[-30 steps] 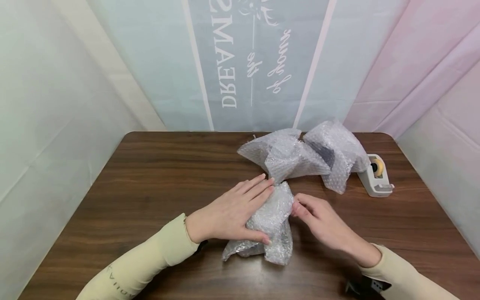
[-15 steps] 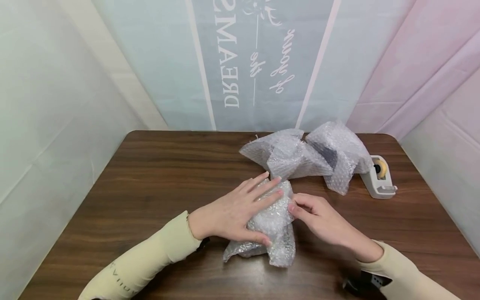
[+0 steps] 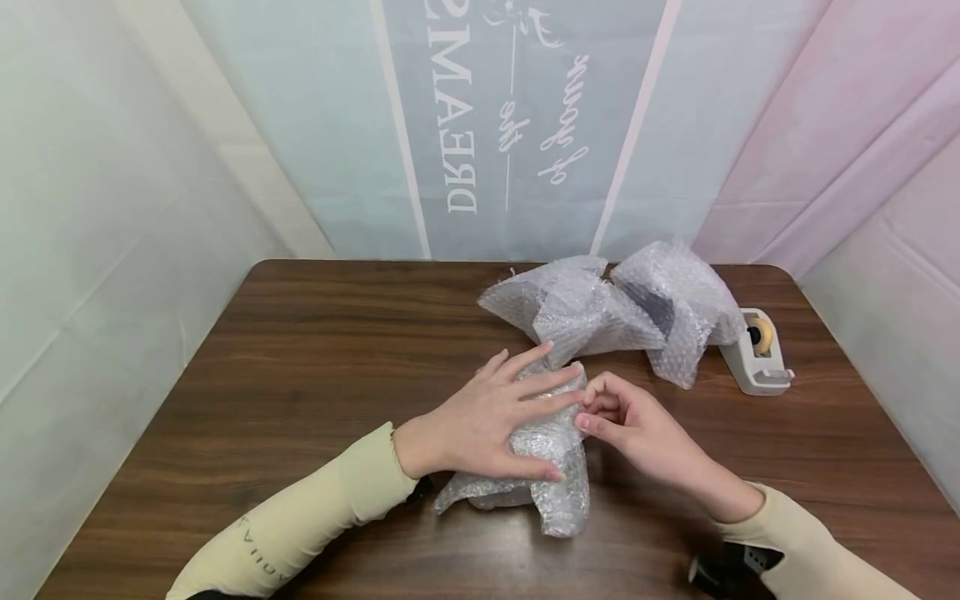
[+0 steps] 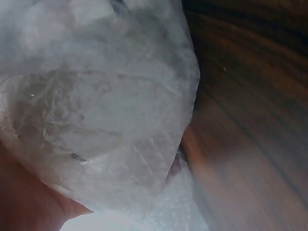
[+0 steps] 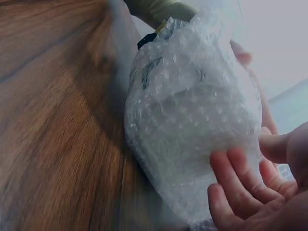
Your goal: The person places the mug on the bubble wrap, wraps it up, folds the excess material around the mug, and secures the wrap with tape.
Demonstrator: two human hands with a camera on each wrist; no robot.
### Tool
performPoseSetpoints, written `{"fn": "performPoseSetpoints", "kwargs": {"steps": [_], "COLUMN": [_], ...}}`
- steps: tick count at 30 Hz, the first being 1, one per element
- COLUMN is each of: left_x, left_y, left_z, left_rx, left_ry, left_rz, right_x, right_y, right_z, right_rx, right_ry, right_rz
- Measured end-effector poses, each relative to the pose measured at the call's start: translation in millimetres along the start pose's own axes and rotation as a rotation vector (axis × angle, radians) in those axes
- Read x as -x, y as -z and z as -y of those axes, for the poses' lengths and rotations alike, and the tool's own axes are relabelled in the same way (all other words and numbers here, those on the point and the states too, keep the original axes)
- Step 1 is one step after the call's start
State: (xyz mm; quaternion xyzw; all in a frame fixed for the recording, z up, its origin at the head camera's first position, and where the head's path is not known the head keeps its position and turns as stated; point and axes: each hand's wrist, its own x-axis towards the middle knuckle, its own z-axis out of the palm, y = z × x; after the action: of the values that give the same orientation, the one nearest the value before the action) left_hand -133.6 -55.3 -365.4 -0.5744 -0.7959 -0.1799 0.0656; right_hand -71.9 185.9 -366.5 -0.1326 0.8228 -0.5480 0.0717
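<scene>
A bundle of bubble wrap (image 3: 562,492) lies near the front middle of the table. Its clear bubbled side (image 5: 192,125) fills much of the right wrist view, with a pale shape dimly visible inside. My left hand (image 3: 498,421) rests across its top with fingers spread and thumb extended. At the bundle's right edge, my right hand (image 3: 630,421) pinches the wrap between thumb and curled fingers. In the right wrist view, fingertips (image 5: 226,159) press against the wrapped side. The left wrist view shows the wrap (image 4: 106,106) close up, with part of a hand at lower left.
Two more bubble-wrapped bundles, one (image 3: 570,308) just behind my hands and one (image 3: 675,292) further right, stand at the back of the brown wooden table (image 3: 337,333). A white tape dispenser (image 3: 757,367) with yellowish tape stands beside them. Fabric backdrops surround the table.
My left hand has slid slightly right over the bundle, its fingers spreading wider. The right hand stays at the bundle's right edge, its fingers a little more curled.
</scene>
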Motion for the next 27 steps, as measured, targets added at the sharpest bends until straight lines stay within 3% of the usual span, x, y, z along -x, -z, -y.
{"fn": "performPoseSetpoints", "kwargs": {"steps": [3, 7, 10, 13, 21, 24, 27], "left_x": [0.5, 0.3, 0.2, 0.0, 1.2, 1.4, 1.5], "left_y": [-1.0, -1.0, -1.7, -3.1, -2.0, -1.2, -0.7], "left_z": [0.7, 0.8, 0.7, 0.7, -0.5, -0.8, -0.9], "left_rx": [-0.032, -0.049, -0.06, -0.068, -0.099, -0.115, -0.125], "left_ry": [-0.007, -0.012, -0.014, -0.019, -0.017, -0.015, -0.011], "left_rz": [-0.007, -0.005, -0.001, 0.001, 0.02, 0.034, 0.043], "right_x": [-0.3, 3.9, 8.5, 14.7, 28.8, 34.3, 36.1], "right_y": [3, 15, 35, 64, 150, 177, 196], "right_z": [-2, 3, 7, 9, -14, -32, -51], "right_rx": [0.002, 0.118, 0.241, 0.33, 0.49, 0.595, 0.694], "right_ry": [0.006, 0.09, 0.155, 0.144, -0.044, -0.165, -0.298], "right_rz": [0.02, 0.024, -0.051, -0.169, -0.552, -0.577, -0.493]}}
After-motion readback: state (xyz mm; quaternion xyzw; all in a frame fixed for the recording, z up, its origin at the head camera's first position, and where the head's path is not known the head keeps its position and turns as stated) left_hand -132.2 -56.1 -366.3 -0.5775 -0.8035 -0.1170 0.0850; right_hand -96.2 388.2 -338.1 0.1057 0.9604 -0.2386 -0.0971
